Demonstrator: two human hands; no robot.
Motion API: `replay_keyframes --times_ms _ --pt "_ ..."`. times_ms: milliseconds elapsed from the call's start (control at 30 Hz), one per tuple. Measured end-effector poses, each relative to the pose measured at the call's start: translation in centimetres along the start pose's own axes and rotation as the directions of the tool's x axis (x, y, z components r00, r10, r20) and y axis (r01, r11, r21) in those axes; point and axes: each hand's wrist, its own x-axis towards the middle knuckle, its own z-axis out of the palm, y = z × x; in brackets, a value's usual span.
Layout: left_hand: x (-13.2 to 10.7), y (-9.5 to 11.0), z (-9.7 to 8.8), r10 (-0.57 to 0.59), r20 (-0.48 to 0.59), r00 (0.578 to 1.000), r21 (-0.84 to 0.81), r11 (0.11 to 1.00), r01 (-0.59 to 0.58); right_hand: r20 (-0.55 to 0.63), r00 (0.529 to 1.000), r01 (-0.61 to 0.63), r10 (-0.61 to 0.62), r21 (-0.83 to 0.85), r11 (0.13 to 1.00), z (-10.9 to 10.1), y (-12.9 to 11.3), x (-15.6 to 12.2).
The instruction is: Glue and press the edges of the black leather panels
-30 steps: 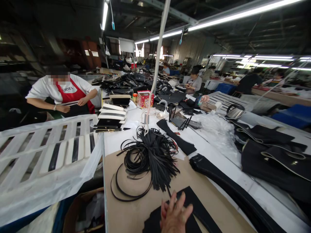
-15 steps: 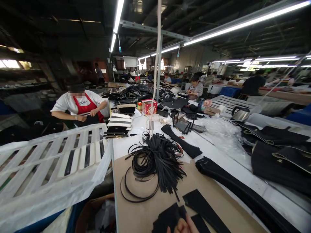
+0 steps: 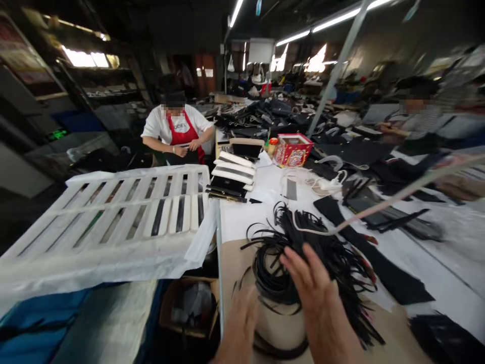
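Note:
My right hand [image 3: 308,283] reaches forward with fingers stretched out and holds nothing; its fingertips are at the near edge of a tangled pile of black straps [image 3: 322,247]. The pile lies partly on a brown cardboard sheet [image 3: 233,260] on the white table. My left hand [image 3: 238,323] is lower and to the left, near the table's left edge, fingers extended and blurred, over the cardboard beside coiled black straps [image 3: 271,283].
A white slatted rack [image 3: 113,212] wrapped in plastic lies to the left. Behind the pile are stacked black-and-white pieces [image 3: 233,174], a red box [image 3: 293,149] and a taut white cable [image 3: 382,205]. A person in a red apron [image 3: 178,131] works at the far left. An open carton [image 3: 189,308] sits below the table edge.
The view swung left and down. Both my hands have come up into view; the right one moved forward from the flat black pieces to the strap pile.

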Motion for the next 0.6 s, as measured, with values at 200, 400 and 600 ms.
replay_keyframes --times_ms 200,400,600 --pt "5.4 -7.2 -21.1 -0.075 -0.488 0.87 0.452 0.83 0.325 0.112 0.991 0.109 -0.069 -0.412 0.904 6.6 9.2 1.3" --pt "4.3 -21.4 -30.0 -0.375 -0.535 0.757 0.461 0.621 0.634 0.745 0.666 0.608 0.021 -0.559 0.564 8.7 24.7 -5.3" --pt "7.0 -34.1 -27.3 -0.52 -0.317 0.793 0.589 0.548 0.594 0.845 0.532 0.804 -0.054 -0.483 0.346 9.2 30.6 -7.7"
